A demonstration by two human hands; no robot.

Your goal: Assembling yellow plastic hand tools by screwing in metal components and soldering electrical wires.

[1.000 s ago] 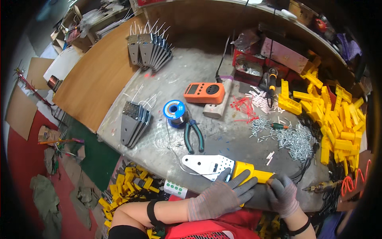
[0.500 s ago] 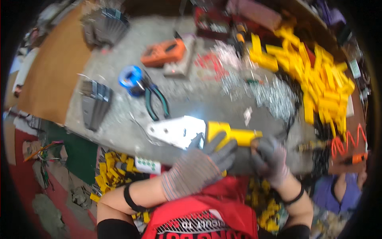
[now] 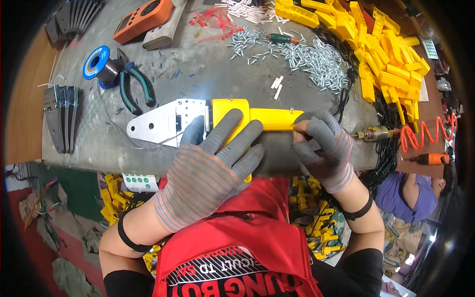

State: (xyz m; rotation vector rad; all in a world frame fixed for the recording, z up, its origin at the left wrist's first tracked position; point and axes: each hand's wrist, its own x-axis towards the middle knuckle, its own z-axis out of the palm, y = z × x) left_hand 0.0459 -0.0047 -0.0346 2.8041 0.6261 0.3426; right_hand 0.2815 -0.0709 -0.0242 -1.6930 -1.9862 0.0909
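Note:
A pipe welder (image 3: 277,117) with a yellow handle and body and a flat pale metal plate (image 3: 157,123) lies across the bench, the plate to the left. My gloved left hand (image 3: 210,153) holds it down, fingers over the yellow body and thumb by the plate's inner end. At the handle's right end is my gloved right hand (image 3: 324,146), its fingers curled and the thumb and fingertips together. What they pinch is too small or hidden to make out. One fingertip of that glove shows bare skin.
Beyond the welder lie pliers (image 3: 132,86), a solder wire spool (image 3: 99,67), an orange meter (image 3: 143,20) and many small screws (image 3: 316,62). Yellow handle shells (image 3: 391,64) pile up at the far right. A power screwdriver (image 3: 373,133) lies right, and grey metal plates (image 3: 62,119) left.
My view has shifted, so the bench things sit higher and further left. My left hand stays on the welder's body; my right hand stays at the handle's end, fingers still curled.

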